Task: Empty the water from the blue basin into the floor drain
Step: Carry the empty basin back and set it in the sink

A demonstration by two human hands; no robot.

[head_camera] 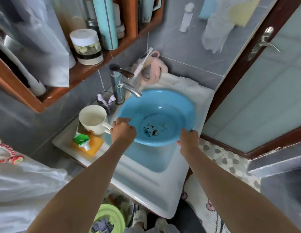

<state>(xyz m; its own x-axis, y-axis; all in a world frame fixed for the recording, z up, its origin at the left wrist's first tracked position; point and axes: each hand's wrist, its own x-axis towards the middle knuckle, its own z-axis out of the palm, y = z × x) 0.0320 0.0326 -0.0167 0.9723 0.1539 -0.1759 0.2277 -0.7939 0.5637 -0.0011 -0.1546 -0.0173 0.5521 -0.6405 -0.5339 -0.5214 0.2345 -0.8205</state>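
Observation:
A round blue basin with a cartoon cat printed on its bottom sits in the white sink, under the chrome tap. Clear water lies in its bottom. My left hand grips the basin's left rim, fingers curled over the edge. At the near right rim my right hand holds on, thumb inside and fingers under. No floor drain is visible.
The chrome tap overhangs the basin's far rim. A white mug, an orange soap bar and a green tube sit left of the sink. A wooden shelf juts out above. A brown-framed door stands right; pebble-pattern floor lies below it. A green tub rests by my feet.

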